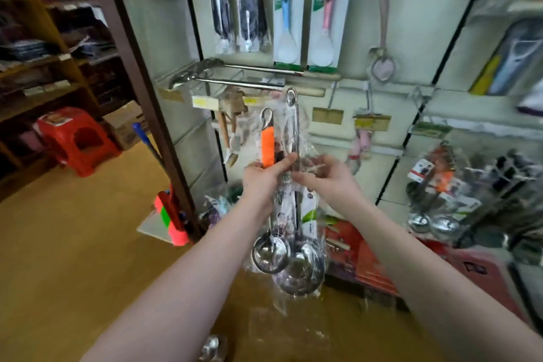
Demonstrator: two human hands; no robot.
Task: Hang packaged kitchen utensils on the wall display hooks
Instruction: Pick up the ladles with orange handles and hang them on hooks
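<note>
The left hand [263,176] is curled tight round the mid-handles of a bunch of ladles [293,258], with the orange handle [268,147] above the fist and the steel bowls hanging below. Just beside it, the right hand [326,178] pinches the clear sleeves [311,211] that wrap the ladles. They look stiff and bowl-heavy, apt to swing, and the film looks slippery, so hold the handles, leaving the loops above the grip free for a wall hook [332,95]
</note>
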